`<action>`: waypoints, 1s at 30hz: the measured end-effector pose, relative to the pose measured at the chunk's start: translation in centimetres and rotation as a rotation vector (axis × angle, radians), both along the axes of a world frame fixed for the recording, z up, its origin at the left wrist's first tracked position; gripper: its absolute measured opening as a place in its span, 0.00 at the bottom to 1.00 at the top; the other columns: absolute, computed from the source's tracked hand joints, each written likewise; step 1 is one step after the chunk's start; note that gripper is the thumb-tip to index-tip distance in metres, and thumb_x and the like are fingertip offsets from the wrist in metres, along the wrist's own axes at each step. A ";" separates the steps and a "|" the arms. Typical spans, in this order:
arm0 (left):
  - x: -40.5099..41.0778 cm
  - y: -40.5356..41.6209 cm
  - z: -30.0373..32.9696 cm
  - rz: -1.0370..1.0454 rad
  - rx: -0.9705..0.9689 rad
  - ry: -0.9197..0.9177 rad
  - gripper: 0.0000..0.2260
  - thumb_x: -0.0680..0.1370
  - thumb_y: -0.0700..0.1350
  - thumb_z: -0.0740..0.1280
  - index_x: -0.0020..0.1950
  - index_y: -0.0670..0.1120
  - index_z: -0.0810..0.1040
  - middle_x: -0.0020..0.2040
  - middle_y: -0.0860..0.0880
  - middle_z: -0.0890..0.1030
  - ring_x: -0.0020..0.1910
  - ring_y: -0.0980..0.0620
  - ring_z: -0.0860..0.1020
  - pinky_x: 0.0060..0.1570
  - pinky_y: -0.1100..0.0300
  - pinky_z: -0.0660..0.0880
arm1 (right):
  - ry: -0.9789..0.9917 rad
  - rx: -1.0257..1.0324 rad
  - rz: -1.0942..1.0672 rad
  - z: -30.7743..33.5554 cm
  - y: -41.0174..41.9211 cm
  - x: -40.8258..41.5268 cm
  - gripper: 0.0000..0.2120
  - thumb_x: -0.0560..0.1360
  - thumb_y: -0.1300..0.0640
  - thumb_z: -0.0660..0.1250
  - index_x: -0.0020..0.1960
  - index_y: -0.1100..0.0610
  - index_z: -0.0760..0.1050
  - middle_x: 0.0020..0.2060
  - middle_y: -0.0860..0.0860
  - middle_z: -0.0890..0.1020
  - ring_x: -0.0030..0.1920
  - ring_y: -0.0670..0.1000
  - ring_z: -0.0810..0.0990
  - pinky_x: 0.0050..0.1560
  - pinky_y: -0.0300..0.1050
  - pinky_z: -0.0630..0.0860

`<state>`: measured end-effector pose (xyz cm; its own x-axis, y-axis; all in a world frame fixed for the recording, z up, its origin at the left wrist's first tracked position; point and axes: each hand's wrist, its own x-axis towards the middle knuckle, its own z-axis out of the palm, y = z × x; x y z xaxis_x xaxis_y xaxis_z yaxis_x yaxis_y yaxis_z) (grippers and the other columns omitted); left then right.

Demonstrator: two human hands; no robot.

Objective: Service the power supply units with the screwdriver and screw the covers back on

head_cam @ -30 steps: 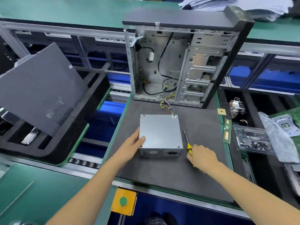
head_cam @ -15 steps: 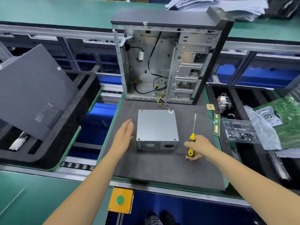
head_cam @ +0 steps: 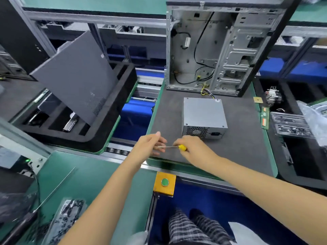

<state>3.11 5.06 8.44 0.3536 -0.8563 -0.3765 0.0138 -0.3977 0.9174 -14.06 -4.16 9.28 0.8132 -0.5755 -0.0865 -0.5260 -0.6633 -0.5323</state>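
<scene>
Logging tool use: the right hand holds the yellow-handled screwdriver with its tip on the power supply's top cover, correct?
Not quite. In the head view the right hand holds the screwdriver, but its tip points at the left hand, in front of the power supply, not on its cover.

No legible text anywhere.
Showing only blurred, unreadable marks: a pale sticker on the power supply (head_cam: 204, 112), a strip label on the green board (head_cam: 264, 118) to its right, a small tag inside the case (head_cam: 230, 50). No brands, numbers or signs to make out.
</scene>
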 end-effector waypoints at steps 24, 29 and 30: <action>-0.2 4.8 -12.6 -0.016 0.524 0.011 0.03 0.78 0.37 0.69 0.45 0.39 0.78 0.46 0.40 0.80 0.44 0.46 0.78 0.38 0.63 0.74 | 0.503 -0.121 0.501 -10.9 4.9 -1.5 0.36 0.74 0.71 0.55 0.76 0.47 0.54 0.53 0.56 0.79 0.43 0.59 0.75 0.42 0.52 0.70; -0.2 4.6 -13.0 0.022 0.502 0.012 0.09 0.77 0.35 0.70 0.54 0.32 0.80 0.46 0.40 0.80 0.45 0.45 0.78 0.37 0.64 0.75 | 0.425 0.050 0.425 -9.0 5.0 -2.8 0.26 0.78 0.63 0.58 0.74 0.47 0.62 0.68 0.46 0.72 0.59 0.53 0.72 0.53 0.49 0.71; -0.3 4.7 -13.3 0.010 0.505 -0.009 0.08 0.77 0.35 0.70 0.54 0.32 0.81 0.46 0.40 0.81 0.45 0.45 0.79 0.37 0.64 0.76 | 0.383 0.146 0.346 -8.4 5.1 -4.6 0.20 0.80 0.58 0.60 0.70 0.47 0.68 0.66 0.44 0.73 0.60 0.50 0.72 0.56 0.48 0.71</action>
<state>2.79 9.75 -4.86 0.3658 -0.5643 -0.7401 0.0129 -0.7921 0.6103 -18.70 0.89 0.86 0.8475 -0.2394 -0.4737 -0.4648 -0.7656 -0.4448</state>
